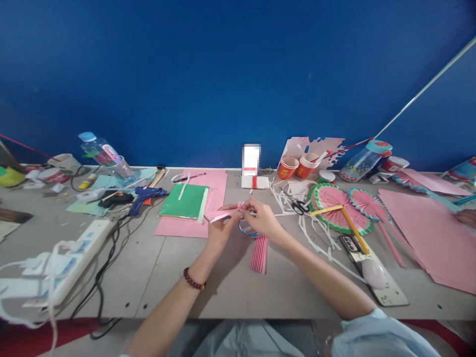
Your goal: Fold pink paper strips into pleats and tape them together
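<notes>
Above the middle of the table, my left hand has its fingers closed round a folded strip of pink paper with a white edge. My right hand pinches the strip's other end, where the fingertips of both hands meet. Just below them a blue-rimmed ring shows partly behind my right hand. A second pleated pink paper lies flat on the table, nearer to me. Left of my hands, a green paper pack rests on a pink sheet.
To the left are a power strip, a blue glue gun and a bottle. On the right lie scissors, watermelon paper fans, a phone and pink sheets. Another person's hand shows at the right edge.
</notes>
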